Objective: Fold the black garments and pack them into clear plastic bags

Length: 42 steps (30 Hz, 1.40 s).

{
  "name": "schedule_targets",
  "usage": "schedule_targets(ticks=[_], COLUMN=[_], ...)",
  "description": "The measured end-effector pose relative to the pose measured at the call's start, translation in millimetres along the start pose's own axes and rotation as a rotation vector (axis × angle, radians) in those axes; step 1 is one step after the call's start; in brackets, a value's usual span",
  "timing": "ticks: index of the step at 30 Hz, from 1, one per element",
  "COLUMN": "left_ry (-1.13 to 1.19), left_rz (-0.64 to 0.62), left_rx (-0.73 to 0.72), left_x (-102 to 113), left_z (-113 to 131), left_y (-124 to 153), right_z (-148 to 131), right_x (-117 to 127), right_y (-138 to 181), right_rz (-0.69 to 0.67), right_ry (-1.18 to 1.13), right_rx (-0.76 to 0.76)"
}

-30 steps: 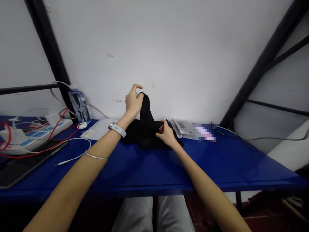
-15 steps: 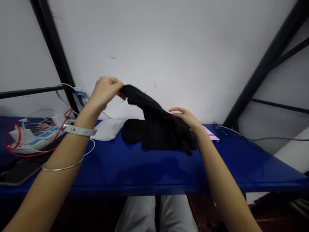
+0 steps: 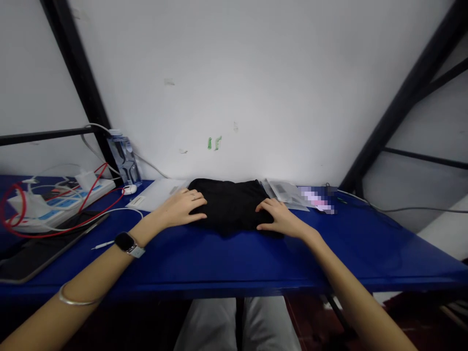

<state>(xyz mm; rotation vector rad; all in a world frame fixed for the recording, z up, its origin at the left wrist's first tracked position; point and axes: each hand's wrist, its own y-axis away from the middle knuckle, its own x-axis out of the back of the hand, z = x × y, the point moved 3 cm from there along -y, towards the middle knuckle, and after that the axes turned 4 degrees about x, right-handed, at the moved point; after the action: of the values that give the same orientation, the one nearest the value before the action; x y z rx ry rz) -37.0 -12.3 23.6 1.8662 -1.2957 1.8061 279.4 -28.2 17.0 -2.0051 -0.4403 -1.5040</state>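
Note:
A black cloth piece, seemingly a folded garment, lies in a wide, low bundle on the blue table. On its left end rests my left hand, fingers stretched out and slightly apart. My right hand lies over the right end, its thumb and fingers spread on the fabric. Neither hand pinches the cloth. How many layers are folded underneath cannot be seen.
Clear plastic bags and a white packet flank the cloth. To the left are a power strip with tangled cables, a dark tablet-like slab, a bottle and a white stylus-like stick. Behind stands a wall.
The raised left part of the black cloth has come down, folded over onto the rest. My left hand has lowered and let go; my right hand now lies flat on the right end.

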Motion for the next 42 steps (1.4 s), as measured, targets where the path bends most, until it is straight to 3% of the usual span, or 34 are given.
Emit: schedule_targets(ticks=[4, 12, 20, 24, 29, 32, 35, 37, 39, 42], left_ry=[-0.083, -0.070, -0.317, -0.359, -0.196, 0.005, 0.089, 0.065, 0.033, -0.005], left_rz=[-0.068, -0.087, 0.057, 0.216, 0.403, 0.460, 0.541, 0.595, 0.586, 0.494], left_rx=[-0.135, -0.138, -0.169, 0.078, 0.529, 0.598, 0.628, 0.629, 0.614, 0.597], left_x=[-3.1, -2.6, -3.1, 22.9, 85.0, 126.2, 156.5, 164.8, 161.2, 137.7], left_z=[18.4, 23.9, 35.4, 40.1, 33.4, 34.0, 37.8, 37.1, 28.9, -0.8], left_y=[-1.2, 7.2, 7.1, 5.6, 5.3, 3.8, 2.5, 0.2, -6.2, -25.7], right_z=[6.8, 15.0, 14.4, 8.7, -12.3, -41.1, -67.3, -71.7, -61.3, -22.6], right_x=[0.4, 4.5, 22.7, 41.8, 82.5, 111.1, 135.6, 147.4, 154.2, 152.6], right_y=[12.6, 38.9, 39.9, 38.9, 41.6, 46.3, 49.8, 48.0, 38.4, 4.6], right_rz=[0.012, 0.012, 0.289, 0.514, 0.910, 1.092, 1.142, 1.138, 1.101, 0.990], right_ry=[0.021, -0.041, -0.096, -0.178, -0.460, -0.561, -0.512, -0.458, -0.418, -0.362], right_rx=[-0.038, -0.125, -0.122, -0.147, -0.196, -0.145, -0.123, -0.117, -0.113, -0.159])
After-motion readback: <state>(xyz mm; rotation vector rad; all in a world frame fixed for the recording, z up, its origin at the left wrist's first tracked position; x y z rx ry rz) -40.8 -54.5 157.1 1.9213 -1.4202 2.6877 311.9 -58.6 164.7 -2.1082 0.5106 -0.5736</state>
